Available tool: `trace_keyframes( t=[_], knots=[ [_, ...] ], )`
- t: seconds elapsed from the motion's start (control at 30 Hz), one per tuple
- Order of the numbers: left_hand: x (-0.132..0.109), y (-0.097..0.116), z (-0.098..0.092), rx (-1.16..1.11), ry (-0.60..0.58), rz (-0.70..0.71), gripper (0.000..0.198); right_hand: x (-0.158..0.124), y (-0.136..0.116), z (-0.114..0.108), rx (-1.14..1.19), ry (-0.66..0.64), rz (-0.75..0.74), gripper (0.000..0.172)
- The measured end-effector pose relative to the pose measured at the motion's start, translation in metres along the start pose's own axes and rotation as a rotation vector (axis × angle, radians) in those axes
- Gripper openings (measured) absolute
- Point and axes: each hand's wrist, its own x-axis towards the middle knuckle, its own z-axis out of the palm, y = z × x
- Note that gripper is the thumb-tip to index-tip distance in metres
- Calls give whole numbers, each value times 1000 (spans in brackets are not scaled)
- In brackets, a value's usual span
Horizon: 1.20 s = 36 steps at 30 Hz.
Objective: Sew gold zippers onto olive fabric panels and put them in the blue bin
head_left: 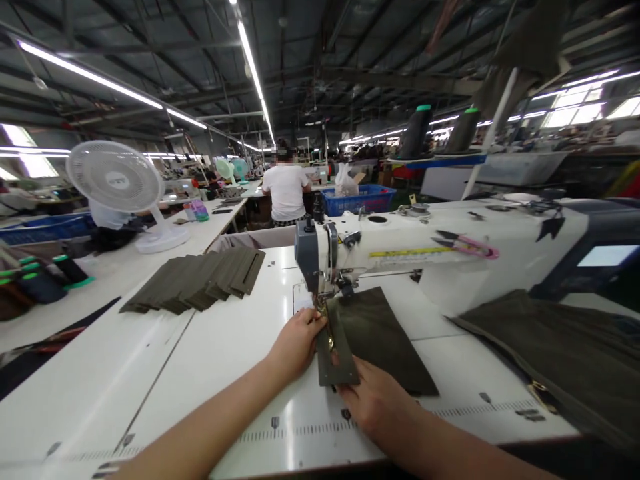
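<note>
A white work table (210, 347) is recorded across the whole near field, with a white sewing machine (450, 260) set along its far right side. A large olive cloth (565, 360) is seen draped at the right edge, and a fanned stack of olive pieces (200, 280) is laid well apart to the left. Beyond, a white fan (117, 180) and 1 co-worker in a white shirt (286, 190), back turned, are noted. Below the machine head an olive panel (385, 340) is spread flat, with a narrow olive strip (334, 363) laid along its left edge. The strip's long axis is run from the near table edge away towards the presser foot (320, 300); its far end is pointed into the foot and its near end towards the person. The left hand (297, 340) is placed just left of the strip's far end, beside the foot, with fingers loosely extended and the tips pressed on the strip's edge; nothing is clasped. The right hand (373, 400) is laid flat and open on the near end, where strip and panel are pinned down, not gripped. The left hand is judged the nearer to the foot. Pink-handled snips (467, 245) are rested on the machine arm.
</note>
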Motion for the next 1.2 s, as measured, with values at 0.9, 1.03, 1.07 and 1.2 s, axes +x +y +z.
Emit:
trace_keyframes(
  t=[0.9,1.03,1.07,1.2],
  knots=[
    [4,-5,5,97,65,211,19,7,23,12,142,19,77,27],
    [13,-10,5,70,84,194,16,9,31,17,162,-16,101,25],
    [14,-10,5,60,78,182,16,10,33,17,171,-25,109,24],
    [20,-15,6,39,43,161,16,17,40,19,170,-27,106,24]
  ],
)
